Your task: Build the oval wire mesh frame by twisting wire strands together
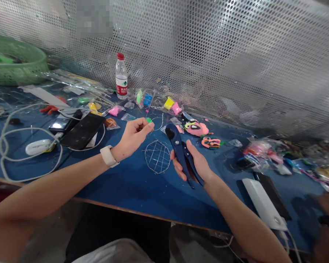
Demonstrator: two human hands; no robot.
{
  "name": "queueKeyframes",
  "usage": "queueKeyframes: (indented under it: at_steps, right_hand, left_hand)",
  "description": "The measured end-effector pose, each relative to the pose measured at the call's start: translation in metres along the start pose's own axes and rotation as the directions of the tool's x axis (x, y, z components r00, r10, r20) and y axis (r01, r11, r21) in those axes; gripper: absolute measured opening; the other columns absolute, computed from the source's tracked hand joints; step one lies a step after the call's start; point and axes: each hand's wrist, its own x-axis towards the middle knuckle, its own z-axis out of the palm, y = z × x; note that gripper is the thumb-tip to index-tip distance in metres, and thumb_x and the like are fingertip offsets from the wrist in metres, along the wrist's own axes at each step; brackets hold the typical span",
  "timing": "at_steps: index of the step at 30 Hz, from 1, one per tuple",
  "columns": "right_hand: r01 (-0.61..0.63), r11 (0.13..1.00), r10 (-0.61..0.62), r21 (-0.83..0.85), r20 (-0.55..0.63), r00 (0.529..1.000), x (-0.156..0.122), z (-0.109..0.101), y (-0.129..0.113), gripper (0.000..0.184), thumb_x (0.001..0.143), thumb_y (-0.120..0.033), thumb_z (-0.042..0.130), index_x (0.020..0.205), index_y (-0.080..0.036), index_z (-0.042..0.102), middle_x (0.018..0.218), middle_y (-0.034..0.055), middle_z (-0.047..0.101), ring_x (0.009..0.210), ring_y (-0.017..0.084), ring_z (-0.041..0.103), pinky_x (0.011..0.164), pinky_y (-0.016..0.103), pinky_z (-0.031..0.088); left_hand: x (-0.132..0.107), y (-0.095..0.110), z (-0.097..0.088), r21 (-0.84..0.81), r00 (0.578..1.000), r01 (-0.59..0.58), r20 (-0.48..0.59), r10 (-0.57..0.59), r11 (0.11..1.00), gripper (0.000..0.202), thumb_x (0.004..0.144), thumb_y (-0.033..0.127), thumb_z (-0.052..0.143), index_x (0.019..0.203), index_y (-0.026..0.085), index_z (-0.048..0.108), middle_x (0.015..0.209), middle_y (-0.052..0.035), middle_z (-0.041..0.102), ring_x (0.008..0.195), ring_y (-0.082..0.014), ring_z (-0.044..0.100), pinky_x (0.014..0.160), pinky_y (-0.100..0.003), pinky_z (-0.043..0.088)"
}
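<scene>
My left hand (133, 136), with a white watch on its wrist, pinches a thin wire (157, 121) that carries a small green bit at the fingertips. Just right of it a round wire mesh frame (157, 156) lies on the blue table (131, 182). My right hand (191, 163) is closed round the handles of dark blue pliers (181, 149), whose head points up and left toward the wire. The pliers' jaws hover just above the mesh, close to my left fingertips.
A water bottle (121, 76) stands at the perforated metal wall. Small bags of coloured clay (170, 104) and clay figures (197, 128) lie behind the mesh. Phones (82, 130), white cables (24, 153) and a green basket (16, 65) are left; a white power bank (263, 204) is right.
</scene>
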Motion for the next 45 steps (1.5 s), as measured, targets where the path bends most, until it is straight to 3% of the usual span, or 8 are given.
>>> queueKeyframes:
  at_steps: [5, 12, 16, 21, 26, 30, 38, 45]
  right_hand:
    - [-0.070, 0.983, 0.048, 0.171, 0.128, 0.991, 0.001, -0.003, -0.001, 0.072, 0.098, -0.084, 0.053, 0.102, -0.015, 0.074, 0.072, 0.0045, 0.075, 0.054, 0.023, 0.075, 0.056, 0.034, 0.062]
    - [-0.159, 0.958, 0.096, 0.239, 0.257, 0.962, -0.001, -0.001, 0.004, 0.074, 0.097, -0.085, 0.056, 0.104, -0.013, 0.073, 0.077, 0.0065, 0.078, 0.062, 0.027, 0.081, 0.060, 0.036, 0.066]
    - [-0.172, 0.955, 0.108, 0.243, 0.257, 0.960, 0.000, 0.002, 0.007, 0.074, 0.095, -0.086, 0.058, 0.102, -0.014, 0.073, 0.069, 0.0034, 0.074, 0.052, 0.023, 0.075, 0.053, 0.033, 0.063]
    - [-0.138, 0.967, 0.095, 0.215, 0.199, 0.975, 0.000, 0.007, 0.007, 0.070, 0.097, -0.084, 0.056, 0.087, -0.016, 0.069, 0.053, -0.0015, 0.063, 0.034, 0.014, 0.058, 0.037, 0.023, 0.048]
    - [-0.126, 0.973, 0.096, 0.193, 0.161, 0.982, -0.003, 0.010, 0.006, 0.072, 0.098, -0.087, 0.050, 0.084, -0.018, 0.065, 0.049, -0.0027, 0.059, 0.032, 0.014, 0.055, 0.035, 0.023, 0.045]
    - [-0.102, 0.971, 0.070, 0.215, 0.149, 0.986, -0.005, 0.010, 0.005, 0.071, 0.098, -0.086, 0.052, 0.084, -0.018, 0.065, 0.050, -0.0032, 0.059, 0.032, 0.013, 0.055, 0.034, 0.022, 0.045]
    - [-0.097, 0.968, 0.058, 0.230, 0.169, 0.984, -0.001, 0.001, 0.005, 0.069, 0.099, -0.083, 0.053, 0.088, -0.017, 0.067, 0.053, -0.0013, 0.063, 0.035, 0.015, 0.060, 0.037, 0.023, 0.048]
    - [-0.118, 0.979, 0.074, 0.169, 0.246, 0.967, 0.001, -0.002, 0.004, 0.074, 0.097, -0.087, 0.053, 0.106, -0.015, 0.068, 0.077, 0.0067, 0.077, 0.064, 0.027, 0.080, 0.065, 0.037, 0.065]
  left_hand:
    - [-0.001, 0.003, 0.000, 0.090, 0.994, -0.099, 0.044, 0.095, 0.991, 0.041, 0.106, 0.045, 0.069, 0.075, 0.021, 0.054, 0.057, 0.0067, 0.042, 0.050, -0.0075, 0.033, 0.048, -0.025, 0.027]
    - [-0.003, 0.005, 0.001, 0.130, 0.989, -0.123, 0.102, 0.110, 0.984, 0.043, 0.106, 0.048, 0.069, 0.076, 0.020, 0.057, 0.057, 0.0066, 0.045, 0.050, -0.0069, 0.035, 0.047, -0.023, 0.028]
    - [-0.004, 0.007, 0.003, 0.155, 0.978, -0.131, 0.179, 0.103, 0.979, 0.045, 0.106, 0.047, 0.069, 0.074, 0.019, 0.055, 0.061, 0.0057, 0.046, 0.053, -0.0069, 0.036, 0.048, -0.022, 0.029]
    - [-0.005, 0.007, 0.005, 0.187, 0.969, -0.159, 0.219, 0.117, 0.969, 0.045, 0.105, 0.049, 0.068, 0.073, 0.018, 0.058, 0.062, 0.0053, 0.045, 0.054, -0.0072, 0.034, 0.048, -0.022, 0.028]
    - [-0.006, 0.010, 0.003, 0.208, 0.966, -0.159, 0.235, 0.109, 0.965, 0.038, 0.109, 0.045, 0.061, 0.091, 0.016, 0.076, 0.061, 0.0048, 0.048, 0.054, -0.0078, 0.035, 0.049, -0.024, 0.027]
    - [-0.007, 0.012, 0.001, 0.207, 0.962, -0.129, 0.264, 0.072, 0.970, 0.031, 0.108, 0.037, 0.060, 0.100, 0.015, 0.080, 0.064, 0.0031, 0.054, 0.053, -0.0077, 0.036, 0.049, -0.024, 0.028]
    - [-0.007, 0.004, 0.001, 0.272, 0.968, -0.144, 0.238, 0.078, 0.951, 0.014, 0.106, 0.029, 0.064, 0.101, 0.019, 0.072, 0.062, 0.0065, 0.045, 0.053, -0.0086, 0.037, 0.049, -0.023, 0.030]
    - [-0.007, 0.008, 0.001, 0.279, 0.974, -0.208, 0.146, 0.172, 0.938, 0.011, 0.107, 0.025, 0.060, 0.101, 0.019, 0.068, 0.064, 0.0069, 0.044, 0.054, -0.0083, 0.035, 0.051, -0.024, 0.030]
